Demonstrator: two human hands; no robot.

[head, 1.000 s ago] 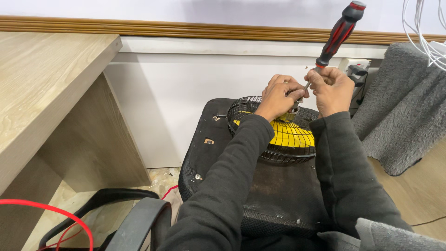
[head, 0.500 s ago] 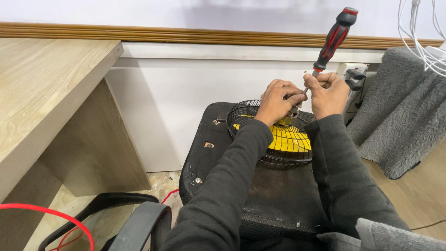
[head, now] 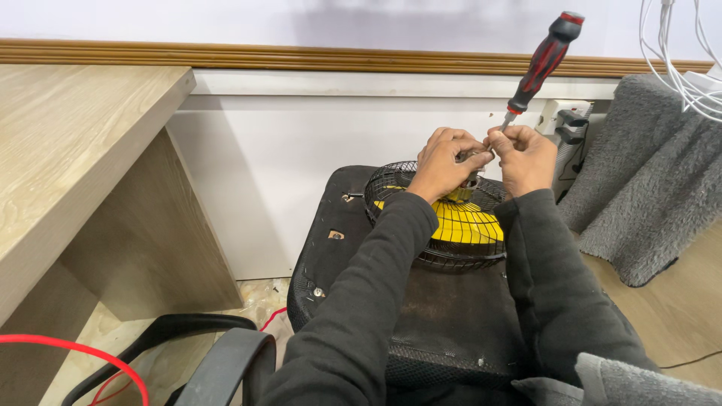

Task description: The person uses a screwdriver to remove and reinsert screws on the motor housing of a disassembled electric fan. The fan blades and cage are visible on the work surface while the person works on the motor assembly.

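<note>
Fan: my small fan [head: 451, 225], black wire cage over yellow blades, lies flat on the black chair seat [head: 353, 248]; both hands meet at its far rim.
Screwdriver: its red-and-black handle [head: 543, 60] slants up and right away from the fan; the tip is buried between my fingers.
Left hand [head: 445, 162]: curled shut over the fan's hub.
Right hand [head: 524, 154]: pinched closed on the screwdriver shaft, nearer the tool.
Hidden: the screw and hub, covered by both hands.
</note>
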